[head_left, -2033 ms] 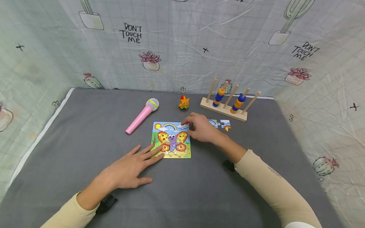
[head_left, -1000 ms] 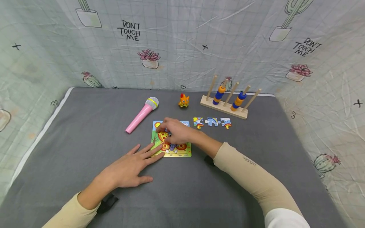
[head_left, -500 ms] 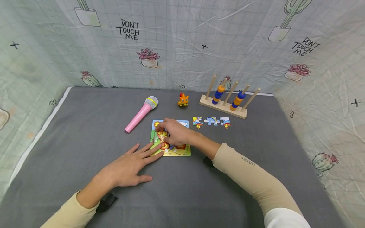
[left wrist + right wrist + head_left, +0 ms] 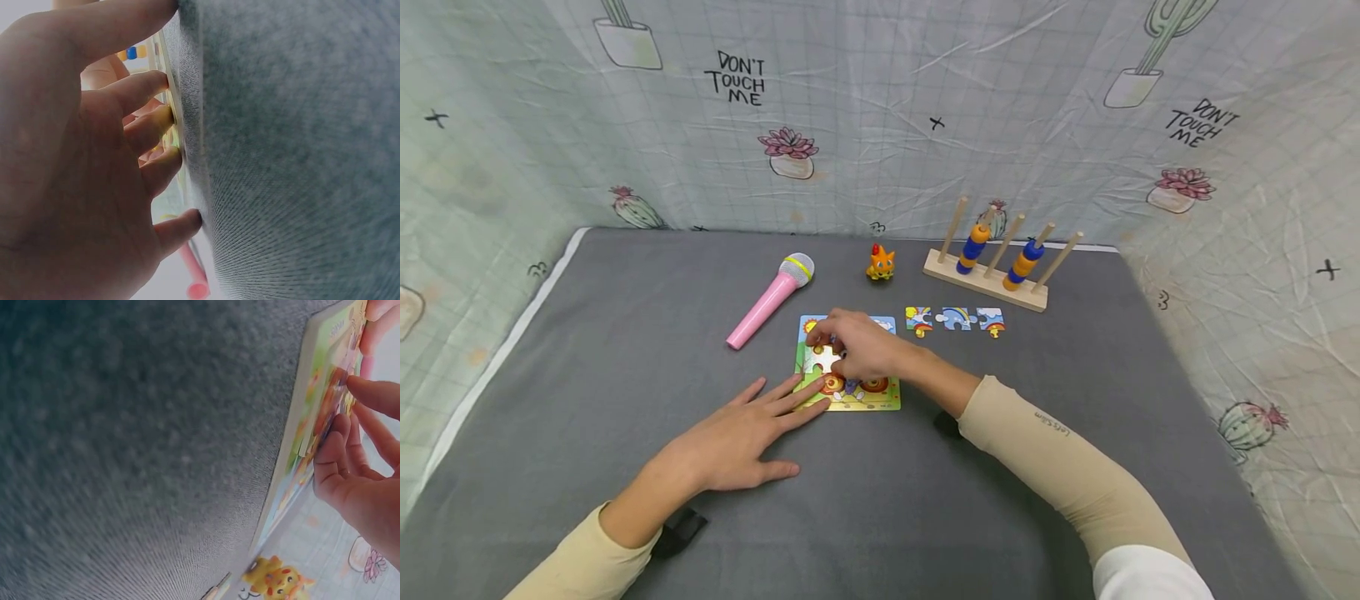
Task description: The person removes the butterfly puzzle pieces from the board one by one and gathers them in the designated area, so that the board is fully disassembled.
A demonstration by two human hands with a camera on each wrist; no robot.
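My left hand (image 4: 730, 442) lies with spread fingers, its fingertips resting on the lower left corner of a butterfly jigsaw puzzle (image 4: 880, 400). In the left wrist view the left hand's fingers (image 4: 159, 128) are at the board's edge. My right hand (image 4: 868, 346) reaches over the puzzle, thumb and fingers bent at the left wing. Between them a puzzle piece (image 4: 822, 359) looks bright white, seemingly tilted. The right wrist view shows the right hand's fingers (image 4: 331, 456) close against the board; their grip is partly hidden. Three puzzle pieces (image 4: 956, 318) lie right of the board.
A pink toy microphone (image 4: 766, 307) lies to the left behind the puzzle. A small orange toy figure (image 4: 881, 263) stands at the back, beside a wooden peg rack (image 4: 985, 283) with blue and orange beads. Patterned cloth (image 4: 865, 108) hangs behind the grey tabletop.
My right hand left a piece beside the two others at right and moved left to the butterfly's wing. The wing piece has turned from coloured to bright white. My left hand has stayed put.
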